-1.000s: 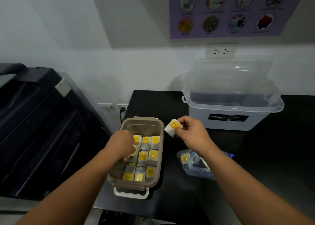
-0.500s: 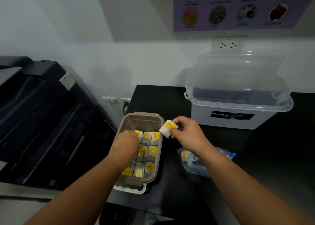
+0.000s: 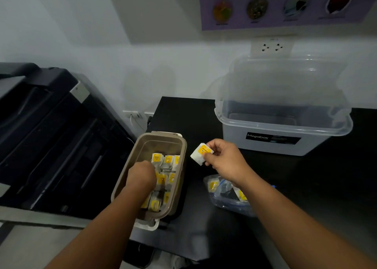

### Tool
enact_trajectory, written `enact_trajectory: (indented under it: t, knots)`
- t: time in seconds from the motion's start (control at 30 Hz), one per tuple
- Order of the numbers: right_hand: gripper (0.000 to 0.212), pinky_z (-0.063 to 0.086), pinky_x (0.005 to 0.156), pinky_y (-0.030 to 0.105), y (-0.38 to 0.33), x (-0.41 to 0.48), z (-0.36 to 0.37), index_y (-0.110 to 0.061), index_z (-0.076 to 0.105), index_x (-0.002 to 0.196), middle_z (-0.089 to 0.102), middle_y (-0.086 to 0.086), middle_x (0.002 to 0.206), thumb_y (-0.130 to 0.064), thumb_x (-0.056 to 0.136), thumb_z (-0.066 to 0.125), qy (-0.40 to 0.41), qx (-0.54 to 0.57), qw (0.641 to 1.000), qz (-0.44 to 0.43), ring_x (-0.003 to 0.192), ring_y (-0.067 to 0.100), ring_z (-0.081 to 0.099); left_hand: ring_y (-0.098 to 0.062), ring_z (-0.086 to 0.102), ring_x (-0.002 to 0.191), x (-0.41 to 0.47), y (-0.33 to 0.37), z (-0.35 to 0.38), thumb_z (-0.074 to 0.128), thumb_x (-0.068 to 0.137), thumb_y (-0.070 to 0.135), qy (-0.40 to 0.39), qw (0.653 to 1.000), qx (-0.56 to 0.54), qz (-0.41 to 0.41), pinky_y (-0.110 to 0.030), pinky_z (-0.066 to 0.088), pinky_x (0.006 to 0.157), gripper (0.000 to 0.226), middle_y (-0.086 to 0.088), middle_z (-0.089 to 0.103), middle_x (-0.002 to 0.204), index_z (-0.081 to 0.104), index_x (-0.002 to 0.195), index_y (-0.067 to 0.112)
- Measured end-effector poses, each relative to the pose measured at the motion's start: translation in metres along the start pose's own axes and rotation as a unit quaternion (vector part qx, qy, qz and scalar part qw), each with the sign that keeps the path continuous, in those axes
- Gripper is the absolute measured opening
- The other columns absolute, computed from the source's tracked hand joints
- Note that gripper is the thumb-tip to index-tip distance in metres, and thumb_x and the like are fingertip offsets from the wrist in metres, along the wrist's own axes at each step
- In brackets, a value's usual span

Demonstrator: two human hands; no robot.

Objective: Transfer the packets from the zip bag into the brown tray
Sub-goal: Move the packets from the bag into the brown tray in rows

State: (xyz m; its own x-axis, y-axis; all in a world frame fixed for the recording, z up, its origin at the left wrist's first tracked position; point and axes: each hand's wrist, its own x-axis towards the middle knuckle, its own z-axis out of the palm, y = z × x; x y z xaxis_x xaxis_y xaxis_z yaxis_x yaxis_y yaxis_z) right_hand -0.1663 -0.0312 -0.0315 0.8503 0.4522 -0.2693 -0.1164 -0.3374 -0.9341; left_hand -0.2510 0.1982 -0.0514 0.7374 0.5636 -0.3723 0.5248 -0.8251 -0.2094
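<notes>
White wall (image 3: 81, 34) behind, plain, soft shadows on it; light dim & even. Purple poster (image 3: 275, 22) w/ round pics top right, cut off by the frame edge. Just below it, a white double socket (image 3: 271, 47). Black counter (image 3: 336, 177) on the right, against the wall; clear storage box (image 3: 230, 144) marked "Megabox" at its back, lid up. Left of the counter: big dark printer (image 3: 51, 136). Low on the wall btwn them, outlets (image 3: 138, 114) w/ a cable. Grey floor (image 3: 30, 246) bottom left.

The matte black counter (image 3: 204, 124) carries a brown rectangular plastic tray (image 3: 184, 146) near its left edge, seemingly atop a white lid (image 3: 146, 225). Just right lies a crumpled clear zip bag (image 3: 225, 200). Behind stands a translucent plastic storage box (image 3: 234, 140).
</notes>
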Motion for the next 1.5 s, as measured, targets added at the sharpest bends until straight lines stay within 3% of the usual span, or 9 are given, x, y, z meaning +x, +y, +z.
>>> enact_trajectory:
  t: [0.53, 0.7, 0.77, 0.87, 0.97, 1.1, 1.27, 1.37, 1.5]
  knots:
    - [0.014, 0.052, 0.070, 0.026, 0.007, 0.012, -0.002, -0.025, 0.071, 0.093, 0.077, 0.000, 0.094, -0.011, 0.095, 0.072, -0.044, 0.008, 0.999, 0.008, 0.074, 0.008, 0.071, -0.023, 0.071, 0.093, -0.007, 0.001, 0.000, 0.049, 0.094, 0.002, -0.003, 0.998, 0.066, 0.019, -0.032, 0.057, 0.075, 0.021, -0.009, 0.072, 0.103, 0.066, 0.106, 0.006]
    - [0.013, 0.055, 0.069, 0.027, -0.001, 0.011, 0.010, -0.027, 0.075, 0.094, 0.078, 0.006, 0.091, -0.014, 0.095, 0.073, -0.045, 0.025, 0.999, -0.012, 0.071, 0.009, 0.069, -0.020, 0.068, 0.076, -0.010, -0.007, -0.030, 0.056, 0.097, 0.019, 0.058, 0.993, -0.107, 0.009, -0.031, 0.056, 0.063, 0.017, -0.003, 0.068, 0.082, 0.070, 0.092, 0.010]
    - [0.014, 0.055, 0.067, 0.026, -0.006, 0.010, 0.016, -0.026, 0.075, 0.093, 0.078, 0.010, 0.091, -0.012, 0.095, 0.073, -0.052, 0.036, 0.998, -0.020, 0.068, 0.008, 0.068, -0.018, 0.068, 0.069, -0.015, -0.010, -0.043, 0.062, 0.097, 0.029, 0.073, 0.958, -0.272, 0.055, -0.030, 0.056, 0.060, 0.018, 0.000, 0.069, 0.076, 0.073, 0.091, 0.017]
    - [0.010, 0.054, 0.063, 0.025, -0.016, 0.010, 0.026, -0.019, 0.076, 0.097, 0.079, 0.010, 0.091, -0.010, 0.095, 0.073, -0.066, 0.056, 0.996, -0.031, 0.067, 0.010, 0.068, -0.014, 0.071, 0.069, -0.033, -0.005, -0.062, 0.066, 0.096, 0.029, 0.017, 0.868, -0.474, 0.145, -0.026, 0.059, 0.063, 0.013, -0.005, 0.075, 0.081, 0.076, 0.097, 0.020]
    - [0.010, 0.053, 0.061, 0.024, -0.023, 0.012, 0.036, -0.011, 0.076, 0.104, 0.078, 0.014, 0.092, -0.009, 0.095, 0.072, -0.051, 0.061, 0.996, -0.044, 0.065, 0.012, 0.068, -0.016, 0.072, 0.075, -0.041, -0.002, -0.069, 0.066, 0.095, 0.032, -0.001, 0.842, -0.500, 0.202, -0.027, 0.060, 0.069, 0.016, -0.004, 0.076, 0.089, 0.077, 0.101, 0.021]
    - [0.012, 0.055, 0.062, 0.024, -0.029, 0.015, 0.045, -0.009, 0.077, 0.106, 0.078, 0.016, 0.089, -0.009, 0.096, 0.071, -0.025, 0.050, 0.997, -0.054, 0.063, 0.010, 0.067, -0.014, 0.072, 0.074, -0.041, -0.012, -0.071, 0.068, 0.094, 0.031, 0.017, 0.802, -0.567, 0.186, -0.028, 0.061, 0.068, 0.018, -0.002, 0.077, 0.087, 0.078, 0.100, 0.017]
    - [0.013, 0.053, 0.061, 0.020, -0.035, 0.019, 0.056, -0.012, 0.076, 0.108, 0.078, 0.009, 0.089, -0.011, 0.096, 0.072, 0.000, 0.045, 0.998, -0.053, 0.064, 0.006, 0.068, -0.001, 0.068, 0.061, -0.031, -0.023, -0.062, 0.075, 0.090, 0.020, 0.027, 0.835, -0.518, 0.186, -0.018, 0.054, 0.059, 0.006, 0.002, 0.076, 0.077, 0.078, 0.095, 0.021]
    - [0.020, 0.050, 0.070, 0.019, -0.031, 0.024, 0.060, -0.020, 0.069, 0.113, 0.074, -0.001, 0.093, -0.019, 0.094, 0.074, 0.067, -0.014, 0.997, -0.024, 0.081, 0.008, 0.070, -0.008, 0.071, 0.066, -0.010, -0.030, -0.046, 0.076, 0.089, 0.024, 0.065, 0.841, -0.528, 0.098, -0.032, 0.061, 0.071, 0.005, 0.003, 0.075, 0.073, 0.077, 0.093, 0.021]
    - [0.033, 0.054, 0.074, 0.027, -0.023, 0.024, 0.065, -0.024, 0.058, 0.118, 0.069, -0.002, 0.094, -0.029, 0.091, 0.077, 0.073, -0.045, 0.995, 0.047, 0.085, 0.011, 0.067, -0.022, 0.074, 0.071, 0.016, -0.026, -0.022, 0.070, 0.092, 0.014, 0.008, 0.852, -0.524, 0.026, -0.041, 0.063, 0.076, 0.016, -0.007, 0.074, 0.073, 0.073, 0.077, 0.020]
